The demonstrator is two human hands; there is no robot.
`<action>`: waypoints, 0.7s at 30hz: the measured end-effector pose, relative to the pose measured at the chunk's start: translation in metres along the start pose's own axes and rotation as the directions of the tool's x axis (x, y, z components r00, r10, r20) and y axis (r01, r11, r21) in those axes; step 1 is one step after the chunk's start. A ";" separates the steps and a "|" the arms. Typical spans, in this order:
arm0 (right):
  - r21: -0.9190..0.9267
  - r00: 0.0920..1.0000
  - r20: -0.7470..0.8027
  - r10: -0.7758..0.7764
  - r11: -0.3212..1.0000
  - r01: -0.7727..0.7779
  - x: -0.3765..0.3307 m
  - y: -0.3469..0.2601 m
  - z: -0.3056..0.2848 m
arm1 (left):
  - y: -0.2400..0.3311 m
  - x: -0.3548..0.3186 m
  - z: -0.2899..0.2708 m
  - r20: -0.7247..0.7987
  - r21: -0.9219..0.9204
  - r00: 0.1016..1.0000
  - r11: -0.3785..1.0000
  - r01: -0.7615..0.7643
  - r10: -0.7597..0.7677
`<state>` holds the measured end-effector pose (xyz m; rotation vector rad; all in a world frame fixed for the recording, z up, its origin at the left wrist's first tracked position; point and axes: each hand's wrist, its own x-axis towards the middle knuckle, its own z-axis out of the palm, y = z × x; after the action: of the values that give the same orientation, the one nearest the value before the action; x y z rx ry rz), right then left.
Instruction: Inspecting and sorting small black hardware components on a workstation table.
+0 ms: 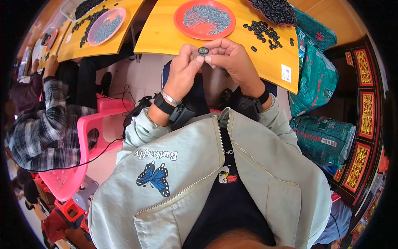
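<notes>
Between my fingertips is a small black oval piece (203, 50) with two orange-looking spots on its face. My left hand (186, 66) pinches it from the left with thumb and forefinger. From the other side my right hand (232, 60) holds it too, thumb and fingers drawn together at its edge. Both hands are just off the near edge of the yellow table (161, 41). Right behind them on the table is a red plate (179, 25) with many small grey metal pins or screws (207, 18). Loose black oval pieces (263, 33) lie scattered to the right.
A heap of black pieces (275, 10) fills a tray at the far right. Green woven sacks (315, 79) stand beside the table's right side. To the left, a person in a plaid sleeve (54, 103) sits on a pink chair (85, 137) by another table with a pink bowl (92, 35).
</notes>
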<state>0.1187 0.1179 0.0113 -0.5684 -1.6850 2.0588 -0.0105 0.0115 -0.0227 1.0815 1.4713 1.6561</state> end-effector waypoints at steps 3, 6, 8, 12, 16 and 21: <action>0.077 0.999 0.008 0.031 0.997 -0.031 -0.004 -0.007 -0.002 | 0.012 -0.001 -0.001 0.059 0.351 0.974 0.909 -0.227 0.220; 0.081 0.999 0.042 0.030 0.996 -0.034 -0.008 -0.014 -0.002 | 0.014 -0.002 -0.002 0.100 0.440 0.941 0.833 -0.334 0.324; 0.010 0.999 0.028 0.040 0.999 -0.040 -0.012 -0.019 0.002 | 0.014 -0.004 -0.003 0.103 0.455 0.935 0.820 -0.348 0.339; -0.043 0.999 0.026 -0.031 0.999 0.032 -0.017 -0.021 0.007 | 0.012 -0.005 -0.003 0.119 0.476 0.910 0.781 -0.404 0.398; -0.105 0.995 0.030 -0.092 0.990 0.094 -0.020 -0.019 0.008 | 0.013 -0.007 -0.003 0.121 0.467 0.898 0.774 -0.427 0.422; -0.123 0.991 0.050 -0.123 0.984 0.129 -0.023 -0.019 0.012 | 0.014 -0.009 -0.004 0.117 0.449 0.894 0.780 -0.437 0.433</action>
<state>0.1324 0.0989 0.0327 -0.4477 -1.8358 1.8989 -0.0092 0.0000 -0.0100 1.8101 1.7628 1.6201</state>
